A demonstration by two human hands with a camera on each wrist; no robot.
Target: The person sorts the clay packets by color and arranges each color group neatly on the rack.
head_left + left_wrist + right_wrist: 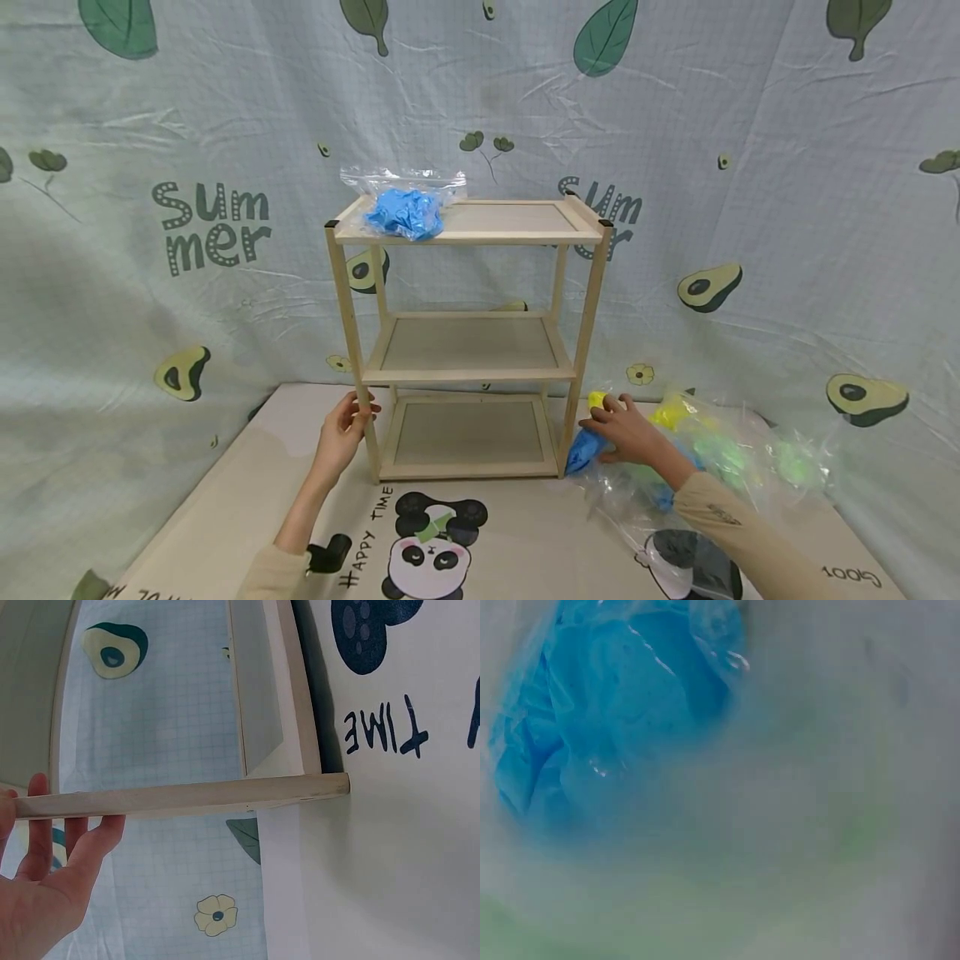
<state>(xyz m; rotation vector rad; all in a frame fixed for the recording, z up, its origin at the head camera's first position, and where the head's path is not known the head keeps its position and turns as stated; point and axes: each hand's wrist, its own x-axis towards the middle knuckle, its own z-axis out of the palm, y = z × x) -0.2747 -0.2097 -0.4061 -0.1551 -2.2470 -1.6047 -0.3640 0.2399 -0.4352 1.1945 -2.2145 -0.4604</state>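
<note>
A three-tier wooden shelf [465, 375] stands upright on the table. My left hand [346, 433] holds its front left leg [172, 796] low down. In the left wrist view, several fingers [97, 844] reach behind the leg, while the thumb is mostly cut off by the frame edge. To the right of the shelf, my right hand [630, 432] grips a clear plastic bag with crumpled blue contents [585, 452], beside the front right leg. That blue bag [622, 690] fills the upper left of the right wrist view; blurred plastic covers the rest, and no fingers show there.
On the top shelf lies another clear zip bag with blue contents [407, 213]. Clear bags with yellow and green contents [720, 450] are heaped right of my right hand. A patterned cloth [787, 208] hangs behind. Panda pictures [431, 554] decorate the table covering.
</note>
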